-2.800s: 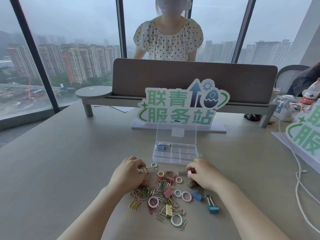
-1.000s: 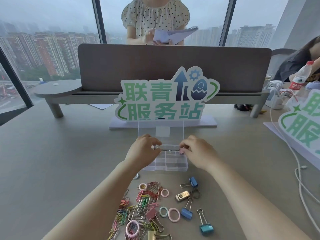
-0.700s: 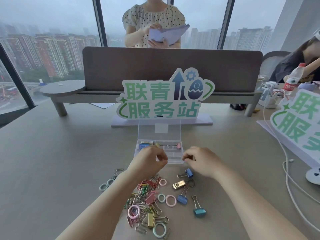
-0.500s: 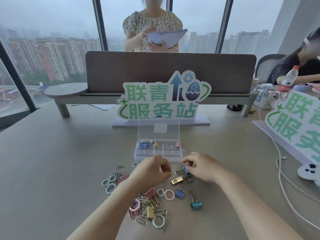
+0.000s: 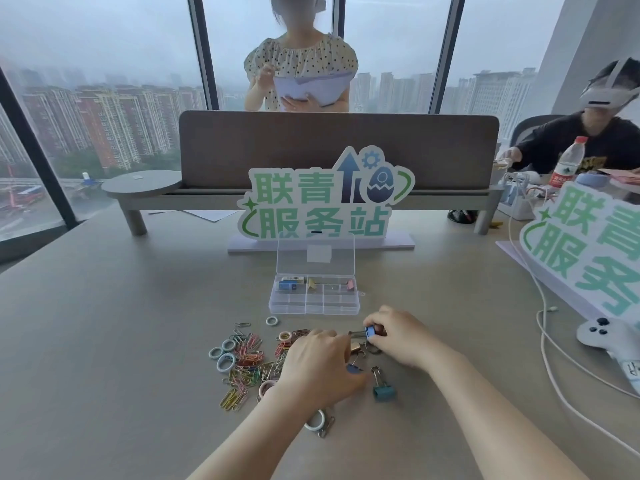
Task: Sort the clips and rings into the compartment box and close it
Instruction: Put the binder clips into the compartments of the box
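Change: we see both hands back at the pile on the table [image 5: 104, 306]; a second ago they were up over the compartment box [image 5: 314, 298], and half a second ago the right hand was only reaching the blue clip.
Meaning: we judge a drop-off is done and a fresh pick is under way; the far row of the box now holds a blue clip, a yellow one and a pink one, while the near cells look empty.
Right hand [image 5: 401, 336]: fingers pinched narrow on a blue binder clip [image 5: 370, 332], its wire handles pointing left toward the other hand.
Left hand [image 5: 320, 370]: palm down over the middle of the heap, fingertips [image 5: 341, 341] beside a gold binder clip [image 5: 356, 348]; we cannot tell whether it grips anything.
Loose items: coloured paper clips [image 5: 247, 362] and pale rings [image 5: 225, 360] lie left of the left hand; a teal binder clip [image 5: 383, 392] sits between the wrists.
Box: lid [image 5: 316, 252] upright, just beyond the pile, apart from both hands.
Progress: we judge it early; most pieces are unsorted.
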